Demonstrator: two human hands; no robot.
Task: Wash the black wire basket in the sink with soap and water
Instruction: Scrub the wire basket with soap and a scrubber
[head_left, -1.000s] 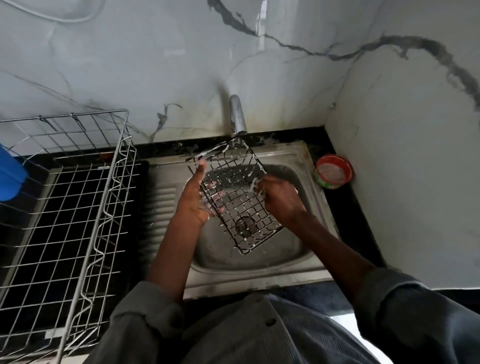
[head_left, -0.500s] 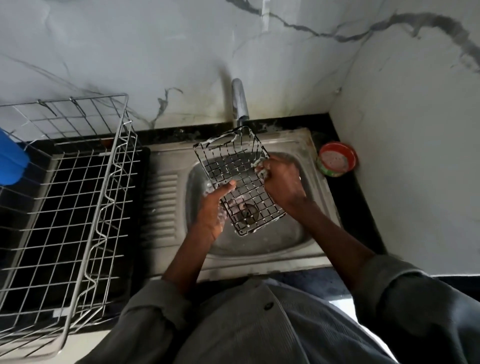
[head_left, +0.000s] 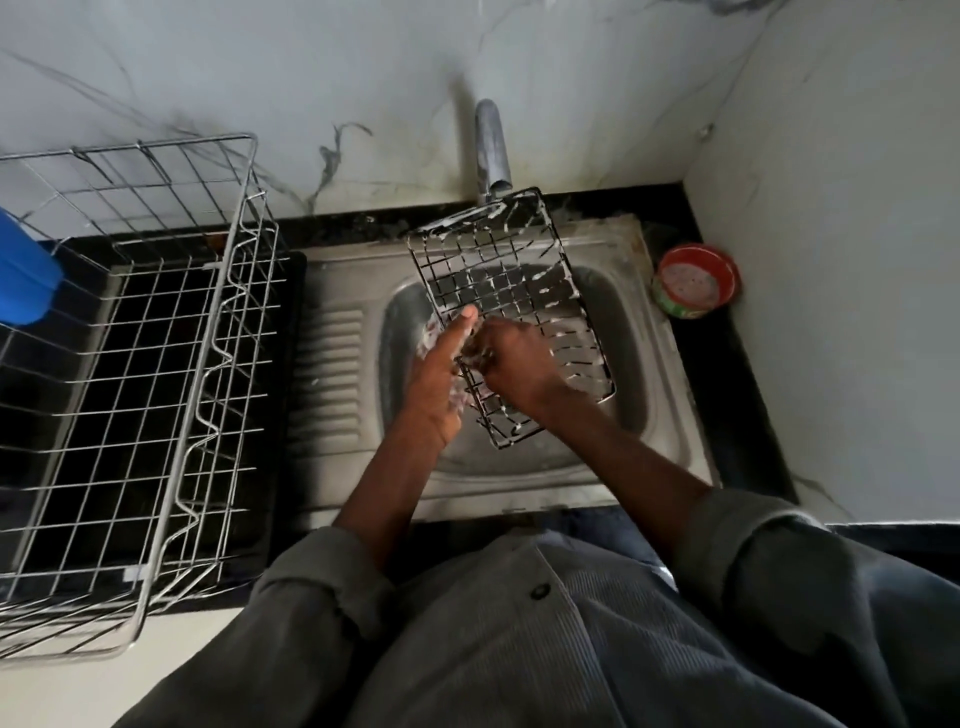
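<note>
The black wire basket (head_left: 511, 280) is held tilted over the steel sink (head_left: 644, 364), with streaks of white suds on its wires. Its far rim sits just under the tap spout (head_left: 492, 150). My left hand (head_left: 439, 379) lies flat against the basket's left side, fingers stretched out and soapy. My right hand (head_left: 511, 364) is closed on the wires near the basket's middle, and a bit of foam or a scrubber shows under its fingers; I cannot tell which. No water stream is visible.
A large silver wire dish rack (head_left: 156, 374) stands on the black counter at the left, with a blue object (head_left: 23, 270) at its far left edge. A small red tub of soap (head_left: 696, 280) sits right of the sink by the marble wall.
The basket has swung so its long side runs away from me, under the spout. My right hand has slid from the right edge to the middle, meeting my left hand.
</note>
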